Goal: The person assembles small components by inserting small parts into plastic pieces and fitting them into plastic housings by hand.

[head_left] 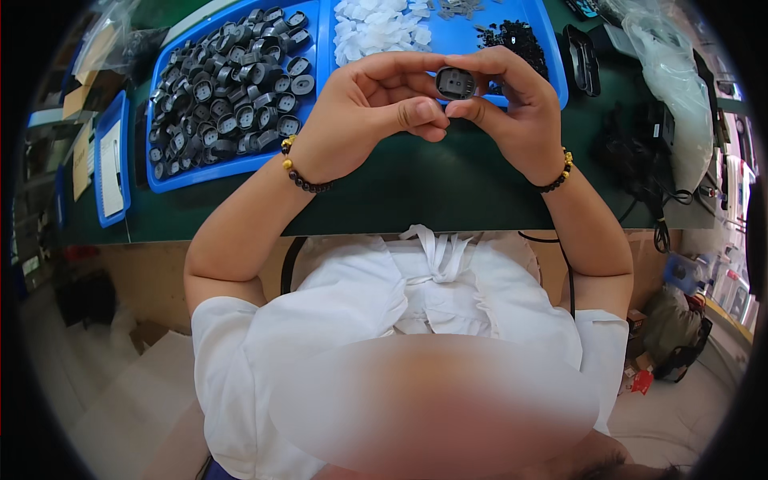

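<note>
A small dark grey plastic housing (455,82), rounded and hollow with slots inside, is held up over the front edge of the blue trays. My right hand (524,108) grips it between thumb and fingers. Close against its left side is my left hand (372,112), fingers curled and thumb pressed to them; whatever they may pinch is hidden. To the left, a blue tray (192,179) holds many similar grey housings (228,88). Behind my hands, another blue tray (559,84) carries translucent white pieces (376,36), small grey parts (460,8) and small black parts (516,40).
The trays stand on a dark green tabletop (384,192). At far left lies a narrow blue tray (102,210) with paper and a pen. On the right are a black case (582,60), tangled black cables (640,160) and a clear plastic bag (680,104).
</note>
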`<state>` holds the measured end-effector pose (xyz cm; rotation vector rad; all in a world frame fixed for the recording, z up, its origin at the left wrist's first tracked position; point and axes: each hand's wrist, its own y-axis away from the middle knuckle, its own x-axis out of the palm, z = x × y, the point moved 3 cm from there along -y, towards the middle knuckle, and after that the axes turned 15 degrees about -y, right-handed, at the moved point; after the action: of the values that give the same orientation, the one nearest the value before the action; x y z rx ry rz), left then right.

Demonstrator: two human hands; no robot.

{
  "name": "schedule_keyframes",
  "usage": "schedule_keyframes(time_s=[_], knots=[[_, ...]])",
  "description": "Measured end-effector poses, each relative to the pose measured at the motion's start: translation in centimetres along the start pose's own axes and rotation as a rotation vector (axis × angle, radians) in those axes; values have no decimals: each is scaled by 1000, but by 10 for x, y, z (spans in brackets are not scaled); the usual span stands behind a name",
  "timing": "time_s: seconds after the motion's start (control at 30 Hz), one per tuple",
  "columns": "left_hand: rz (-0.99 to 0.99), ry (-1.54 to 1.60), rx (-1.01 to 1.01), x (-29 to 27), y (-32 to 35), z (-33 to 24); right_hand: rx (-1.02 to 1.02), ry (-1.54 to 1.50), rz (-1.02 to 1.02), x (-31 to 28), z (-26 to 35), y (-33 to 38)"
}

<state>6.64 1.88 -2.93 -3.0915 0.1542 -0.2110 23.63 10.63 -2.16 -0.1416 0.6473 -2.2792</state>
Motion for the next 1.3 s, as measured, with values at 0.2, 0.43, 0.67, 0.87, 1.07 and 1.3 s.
schedule_keyframes(time_s=[0.2, 0.43, 0.67, 0.87, 1.07, 1.3], knots=[[-121, -152, 116, 4, 2, -3, 100, -92, -24, 3, 11, 2], [-146, -447, 285, 5, 3, 0, 190, -267, -29, 1, 4, 5], [-214, -508, 159, 8, 7, 9, 337, -317, -47, 4, -7, 8], [-194, -377, 105, 10, 4, 6, 380, -350, -39, -1, -9, 2], [-188, -314, 89, 7, 2, 8, 227, -125, -17, 3, -5, 4], [-366, -879, 566, 0, 5, -14, 156, -414, -113, 14, 7, 3]])
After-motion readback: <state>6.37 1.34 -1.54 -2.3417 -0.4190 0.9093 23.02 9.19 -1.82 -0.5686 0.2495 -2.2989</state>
